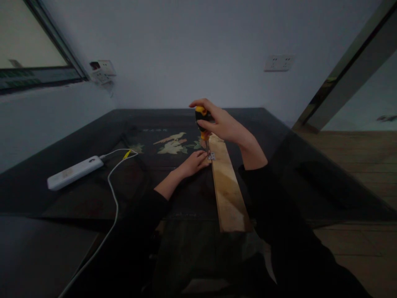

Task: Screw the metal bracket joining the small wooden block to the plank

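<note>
Screwdriver (pixel 201 116) mid-frame, your right hand (pixel 221 121) gripping it; your left hand (pixel 194 163) is by the hinge (pixel 212 156), can't tell if pinching.

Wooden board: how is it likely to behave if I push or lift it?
The wooden board looks straight and solid, so it should stay stiff when lifted. Lying flat, it would probably slide rather than roll. Its near end juts past the edge of the table, so pressing there might tilt it, though most of its length appears supported.
</note>
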Available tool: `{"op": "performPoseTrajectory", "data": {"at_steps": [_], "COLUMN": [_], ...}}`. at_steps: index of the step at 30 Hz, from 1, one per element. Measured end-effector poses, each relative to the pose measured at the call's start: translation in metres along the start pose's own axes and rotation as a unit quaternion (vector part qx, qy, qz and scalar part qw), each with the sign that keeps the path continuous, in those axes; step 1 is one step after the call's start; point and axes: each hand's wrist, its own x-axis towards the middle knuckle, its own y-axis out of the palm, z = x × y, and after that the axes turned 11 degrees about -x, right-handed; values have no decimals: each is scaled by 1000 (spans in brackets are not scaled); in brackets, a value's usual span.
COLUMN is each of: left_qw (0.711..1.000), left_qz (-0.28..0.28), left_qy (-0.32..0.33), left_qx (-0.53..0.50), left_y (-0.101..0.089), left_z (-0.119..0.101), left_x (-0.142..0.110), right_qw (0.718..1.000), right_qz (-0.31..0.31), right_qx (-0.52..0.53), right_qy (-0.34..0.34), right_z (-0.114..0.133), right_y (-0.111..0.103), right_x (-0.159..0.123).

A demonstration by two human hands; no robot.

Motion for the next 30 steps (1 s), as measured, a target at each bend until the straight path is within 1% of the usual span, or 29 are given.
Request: {"op": "performPoseTrajectory", "data": {"at_steps": [4, 6, 9, 13, 15, 17, 20, 23, 25, 27, 30], "left_qw": [1000, 1000, 1000, 1000, 1000, 1000, 999, 999, 999, 999, 998], "left_qz": [-2, -4, -3, -10, -11, -3, 5, 3, 5, 7, 8], "left_qy": [12, 16, 20, 21, 19, 17, 18, 29, 34, 36, 37], "left_qx": [-1, 0, 7, 0, 1, 12, 29, 34, 35, 39, 44], "left_y": [2, 3, 4, 2, 2, 1, 2, 3, 3, 3, 4], "left_z": [5, 7, 8, 6, 4, 4, 5, 7, 9, 10, 12], "left_x": [3, 3, 3, 1, 1, 1, 2, 2, 2, 2, 1], "right_qw": [996, 995, 997, 1000, 1000, 1000, 995, 991, 993, 996, 998], "right_qz": [-51, -64, -51, 4, 15, 2, -36, -62, -63, -51, -30], "right_qx": [-64, -74, -46, -1, -1, -28, -90, -112, -101, -78, -49], "right_qy": [30, 33, 30, 28, 20, 15, 34, 33, 7, -13, -12], "right_z": [0, 1, 4, 7, 8, 10, 11, 8, 4, 2, 1], "right_y": [11, 14, 12, 5, 4, 6, 11, 15, 15, 13, 9], "right_x": [5, 6, 4, 0, -1, 0, 2, 4, 4, 3, 1]}}
